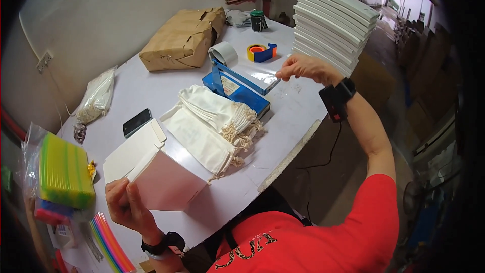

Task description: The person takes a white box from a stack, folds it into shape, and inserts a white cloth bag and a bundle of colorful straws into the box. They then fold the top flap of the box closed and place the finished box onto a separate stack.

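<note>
My left hand [129,206] grips the edge of a white cardboard box [169,179] standing near the table's front edge, its lid flap [132,152] folded out to the far side. My right hand [308,69] is stretched out over the table, thumb and fingers pinched at the end of a clear strip of tape [263,78]. That strip lies beside the arm of a blue tape dispenser [241,93], with a roll of tape [224,54] behind it. Between the box and the dispenser lies a pile of white drawstring cloth pouches [207,126].
A phone [137,122] lies left of the pouches. Farther back are a brown paper parcel [182,38], a blue hand tape holder [262,52] and a dark jar [258,21]. White flat boxes [331,25] are stacked far right; yellow-green bagged items [65,172] sit at left.
</note>
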A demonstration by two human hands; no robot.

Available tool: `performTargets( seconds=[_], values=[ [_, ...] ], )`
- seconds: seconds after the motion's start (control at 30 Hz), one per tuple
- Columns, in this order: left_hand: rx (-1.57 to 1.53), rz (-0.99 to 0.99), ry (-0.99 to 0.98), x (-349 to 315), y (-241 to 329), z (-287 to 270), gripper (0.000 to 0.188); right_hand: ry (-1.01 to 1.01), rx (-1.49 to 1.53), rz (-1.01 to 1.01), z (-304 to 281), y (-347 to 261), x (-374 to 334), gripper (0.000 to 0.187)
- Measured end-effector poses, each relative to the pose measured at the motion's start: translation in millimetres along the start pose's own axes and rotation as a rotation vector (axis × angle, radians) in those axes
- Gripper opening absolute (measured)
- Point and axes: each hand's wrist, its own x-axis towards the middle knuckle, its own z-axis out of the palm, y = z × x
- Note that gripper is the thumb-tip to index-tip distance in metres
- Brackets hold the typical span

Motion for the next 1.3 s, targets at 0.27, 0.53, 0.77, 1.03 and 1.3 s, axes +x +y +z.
performTargets(
  seconds=[0.27, 0.53, 0.77, 1.03, 1.3],
  values=[
    [0.010, -0.045, -0.033, -1.1, 1.4, 1.3, 0.007, 0.020, 0.091, 0.094, 20.0, 28.9, -13.8, 0.025],
    [0.015, -0.062, 0.046, 5.8, 5.8, -1.7, 0.008, -0.188, 0.056, -0.380, 47.0, 126.9, 16.2, 0.024],
    [-0.049, -0.038, -0.052, 9.3, 4.1, -1.5, 0.014, -0.170, 0.402, -0.449, 142.6, -4.6, -55.5, 0.006],
    [-0.122, -0.062, -0.048, 11.3, -2.1, -3.8, 0.007, -0.109, 0.256, -1.291, 219.4, -144.0, -40.0, 0.011],
    [-0.135, -0.058, -0.084, 11.7, -3.9, -7.7, 0.014, 0.002, 0.333, -1.252, 261.6, -151.3, -25.0, 0.013]
  ],
)
